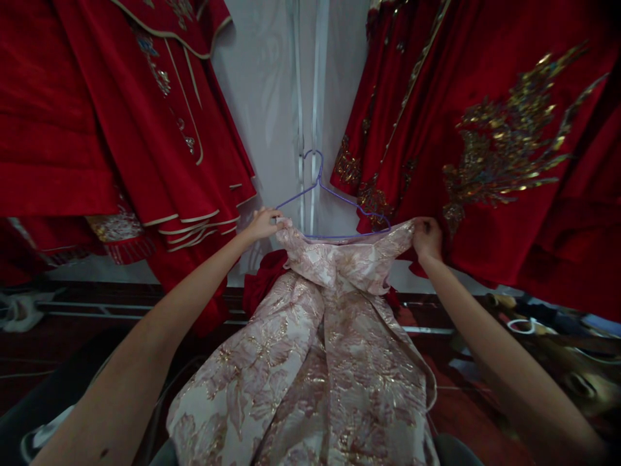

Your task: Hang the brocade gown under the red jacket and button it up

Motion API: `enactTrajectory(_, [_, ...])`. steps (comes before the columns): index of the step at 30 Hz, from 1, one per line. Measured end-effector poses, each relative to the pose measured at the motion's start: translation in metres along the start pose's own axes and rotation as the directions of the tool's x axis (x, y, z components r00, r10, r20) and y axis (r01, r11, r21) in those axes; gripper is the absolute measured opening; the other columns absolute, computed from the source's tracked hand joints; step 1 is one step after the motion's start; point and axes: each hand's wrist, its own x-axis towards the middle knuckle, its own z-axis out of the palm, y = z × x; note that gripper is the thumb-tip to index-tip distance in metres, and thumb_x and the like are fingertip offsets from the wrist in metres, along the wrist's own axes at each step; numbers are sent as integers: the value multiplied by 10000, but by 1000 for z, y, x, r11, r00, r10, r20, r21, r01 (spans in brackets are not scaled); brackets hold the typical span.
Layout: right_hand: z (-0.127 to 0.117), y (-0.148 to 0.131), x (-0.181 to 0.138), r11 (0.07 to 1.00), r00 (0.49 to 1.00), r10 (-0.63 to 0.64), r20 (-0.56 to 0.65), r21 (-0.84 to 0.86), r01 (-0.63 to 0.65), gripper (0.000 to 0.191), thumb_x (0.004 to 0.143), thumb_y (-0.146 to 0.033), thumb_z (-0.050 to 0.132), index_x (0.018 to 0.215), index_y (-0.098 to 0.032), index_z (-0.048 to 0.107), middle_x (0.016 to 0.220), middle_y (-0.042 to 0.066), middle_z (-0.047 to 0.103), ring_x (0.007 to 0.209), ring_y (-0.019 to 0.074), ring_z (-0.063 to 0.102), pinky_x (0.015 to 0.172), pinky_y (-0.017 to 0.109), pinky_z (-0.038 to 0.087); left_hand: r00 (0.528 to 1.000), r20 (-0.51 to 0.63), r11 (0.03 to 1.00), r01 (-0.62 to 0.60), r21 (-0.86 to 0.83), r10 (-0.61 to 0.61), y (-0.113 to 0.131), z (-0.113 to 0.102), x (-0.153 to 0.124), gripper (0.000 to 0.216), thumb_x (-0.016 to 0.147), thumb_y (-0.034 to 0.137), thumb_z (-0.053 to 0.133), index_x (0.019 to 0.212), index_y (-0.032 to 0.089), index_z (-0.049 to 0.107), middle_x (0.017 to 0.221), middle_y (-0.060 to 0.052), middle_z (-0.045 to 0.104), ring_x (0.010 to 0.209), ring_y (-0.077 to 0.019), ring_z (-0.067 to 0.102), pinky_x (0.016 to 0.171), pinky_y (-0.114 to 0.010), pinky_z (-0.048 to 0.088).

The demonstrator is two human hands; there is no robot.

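A pale pink dress (291,336) with a raised floral and gold pattern spreads down toward me. Its off-shoulder top edge is stretched wide between my two hands. My left hand (264,223) is closed on the left shoulder corner, close to one arm of the hanger. On the other side, my right hand (427,238) pinches the right shoulder corner. A thin purple hanger (317,184) sits at the neckline, its hook upward near a white vertical pole. The lower bar of the hanger runs along the neckline; its right end shows above the fabric.
Red garments with pale piping (184,149) hang at the left. More red garments, one with gold sequin embroidery (504,142), hang at the right. A white pole (314,77) stands behind. Shoes (19,310) lie low left; assorted items (528,323) lie low right.
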Motion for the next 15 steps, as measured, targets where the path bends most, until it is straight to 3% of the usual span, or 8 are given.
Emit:
enactTrajectory(5, [3,-26,1,994,992,-102,77,40,99,217,784,-370,444,802,-191,565,794,64,620,739,198,556,721,331,433,1000,10,998,3,-61,-3,-1,4,3,272,710,448,568,777,199,657,858,-26,612,914,-245,463,869,-403,310])
enactTrajectory(8, [14,-58,5,983,967,-185,175,22,184,233,806,-386,448,845,-199,582,800,56,627,722,195,564,686,305,420,1000,23,966,10,-257,-4,4,14,3,325,697,481,577,786,179,657,795,-10,607,836,-202,505,807,-327,360])
enactTrajectory(12, [40,-90,10,950,912,-298,283,-3,311,232,832,-400,440,857,-210,571,787,44,633,738,197,567,747,312,396,999,22,794,46,-606,-41,17,31,-2,412,712,531,562,857,153,644,787,-9,620,768,-162,538,708,-257,396])
enactTrajectory(15, [53,-99,11,925,883,-341,322,-50,376,236,836,-420,447,837,-214,562,742,29,628,754,208,572,827,355,361,988,-50,663,61,-746,-146,21,40,-5,436,713,521,576,937,151,633,881,-37,646,823,-163,558,743,-258,413])
